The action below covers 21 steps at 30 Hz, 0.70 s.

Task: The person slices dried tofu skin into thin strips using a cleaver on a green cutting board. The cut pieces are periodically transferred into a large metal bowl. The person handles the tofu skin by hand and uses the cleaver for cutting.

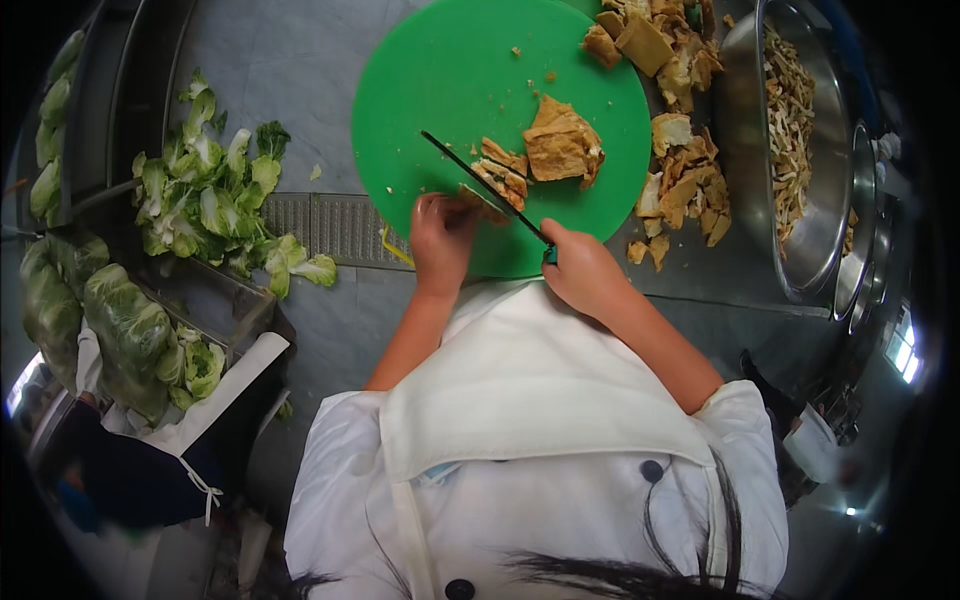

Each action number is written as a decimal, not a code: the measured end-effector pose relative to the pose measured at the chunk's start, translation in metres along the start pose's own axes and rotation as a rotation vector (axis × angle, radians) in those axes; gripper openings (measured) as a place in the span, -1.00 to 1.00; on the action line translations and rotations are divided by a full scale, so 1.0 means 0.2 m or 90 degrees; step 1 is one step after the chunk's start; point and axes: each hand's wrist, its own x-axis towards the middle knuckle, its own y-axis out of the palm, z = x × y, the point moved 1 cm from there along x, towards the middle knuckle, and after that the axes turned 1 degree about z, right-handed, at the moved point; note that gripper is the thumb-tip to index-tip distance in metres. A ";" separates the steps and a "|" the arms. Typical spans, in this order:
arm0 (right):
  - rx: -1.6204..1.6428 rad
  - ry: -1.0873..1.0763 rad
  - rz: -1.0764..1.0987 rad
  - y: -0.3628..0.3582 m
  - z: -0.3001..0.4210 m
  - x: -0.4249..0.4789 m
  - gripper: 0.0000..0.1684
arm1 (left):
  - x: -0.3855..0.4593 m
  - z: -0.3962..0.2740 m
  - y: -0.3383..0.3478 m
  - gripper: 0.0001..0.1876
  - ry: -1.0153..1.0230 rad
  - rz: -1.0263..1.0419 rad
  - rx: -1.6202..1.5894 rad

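Note:
My right hand grips the green handle of a knife whose thin dark spine slants up and left over a round green cutting board. My left hand is at the board's near edge, its blurred fingertips holding a piece of brown fried food against the blade's near side; the exact grip is partly hidden. Beyond the blade lie cut strips of the same golden-brown food. A larger folded slab rests to their right. Crumbs dot the board.
More brown pieces are heaped right of the board, beside a steel bowl holding shredded strips. Cabbage leaves lie left, past a drain grate. Another person in a white apron stands lower left near bagged cabbages.

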 end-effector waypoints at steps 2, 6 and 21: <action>-0.016 0.010 0.020 -0.03 0.03 -0.04 -0.70 | -0.02 0.00 -0.02 -0.84 0.038 0.006 0.042; -0.026 0.022 0.068 0.00 0.03 -0.02 -0.70 | -0.03 -0.01 -0.03 -0.87 0.040 0.010 0.079; 0.098 0.011 -0.056 -0.05 -0.09 0.00 -0.74 | 0.10 -0.06 0.03 -0.88 0.044 0.094 0.085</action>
